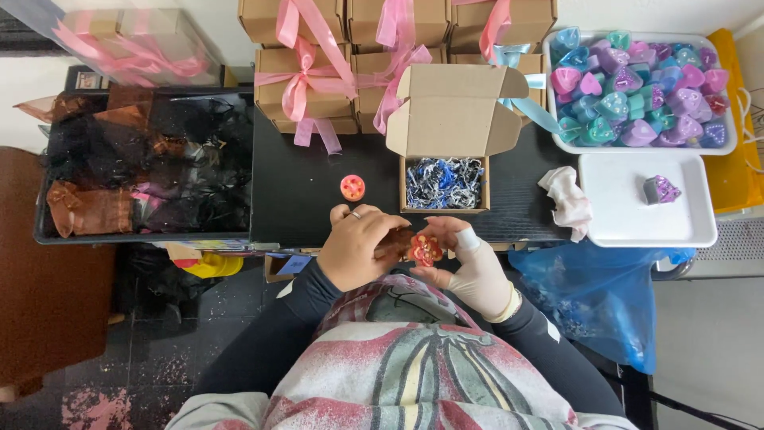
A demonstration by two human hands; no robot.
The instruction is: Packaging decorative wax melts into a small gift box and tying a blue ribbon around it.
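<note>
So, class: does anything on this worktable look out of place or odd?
One purple candle lies alone in the white tray, apart from the full tub. A small orange candle sits loose on the black table. Nothing looks spilled or broken.

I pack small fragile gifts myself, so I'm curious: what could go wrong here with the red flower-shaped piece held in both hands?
1. The red flower piece is held past the black table edge, over the lap; if the left hand or right hand slips, it might fall.
2. The open box and orange piece sit close by; a reach could knock them.
</note>
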